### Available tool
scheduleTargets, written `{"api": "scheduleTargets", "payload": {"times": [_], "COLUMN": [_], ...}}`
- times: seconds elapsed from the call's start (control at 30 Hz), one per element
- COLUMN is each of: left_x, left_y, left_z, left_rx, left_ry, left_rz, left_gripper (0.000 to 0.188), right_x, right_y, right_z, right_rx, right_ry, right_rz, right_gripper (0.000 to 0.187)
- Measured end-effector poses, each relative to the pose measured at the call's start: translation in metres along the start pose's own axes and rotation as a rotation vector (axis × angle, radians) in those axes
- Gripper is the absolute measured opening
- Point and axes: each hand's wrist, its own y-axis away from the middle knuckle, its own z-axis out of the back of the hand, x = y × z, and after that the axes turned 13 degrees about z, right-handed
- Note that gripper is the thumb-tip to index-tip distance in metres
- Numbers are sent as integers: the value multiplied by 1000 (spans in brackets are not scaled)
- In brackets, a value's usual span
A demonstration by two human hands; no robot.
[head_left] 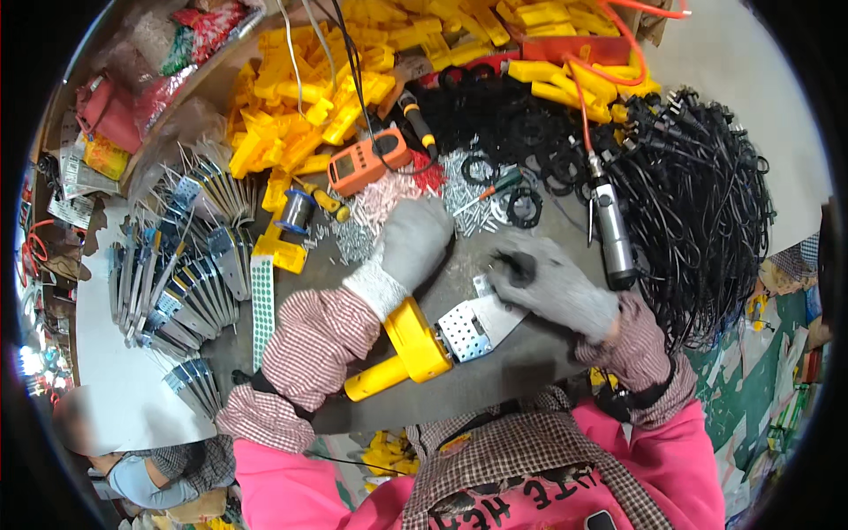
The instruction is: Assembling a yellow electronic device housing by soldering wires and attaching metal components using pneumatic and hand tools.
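Note:
My left hand (413, 246), in a grey glove, is closed at the near edge of small pale pink pieces (389, 192) and loose screws (353, 238). Its fingertips are hidden. My right hand (556, 287), also gloved, has its fingers curled round a small black plastic piece (519, 268). Below both hands lies a yellow plastic handled housing (411, 349), fitted with a perforated metal plate (464, 332). From the plate a flat metal blade (501, 320) runs up beneath my right hand.
Perforated metal plates with blades (190, 283) are stacked at left. Yellow housings (309, 97) pile up behind. Black cords (698, 221) heap at right beside a hanging power screwdriver (611, 230). An orange meter (369, 162), solder spool (296, 212) and green-handled screwdriver (505, 183) lie within reach.

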Motion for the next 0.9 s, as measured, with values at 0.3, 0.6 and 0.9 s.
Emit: {"api": "scheduleTargets", "payload": {"times": [0.3, 0.6, 0.9], "left_x": [29, 37, 36], "left_y": [29, 17, 9], "left_z": [63, 52, 50], "left_rx": [1082, 1069, 1069], "left_ry": [1132, 896, 868], "left_rz": [46, -314, -549], "left_gripper": [17, 17, 12], "right_x": [-7, -9, -9], "right_y": [54, 50, 52], "right_z": [-34, -33, -38], "right_rx": [31, 151, 105], "right_ry": [-340, -131, -80], "right_rz": [49, 285, 234], "right_gripper": [15, 20, 19]}}
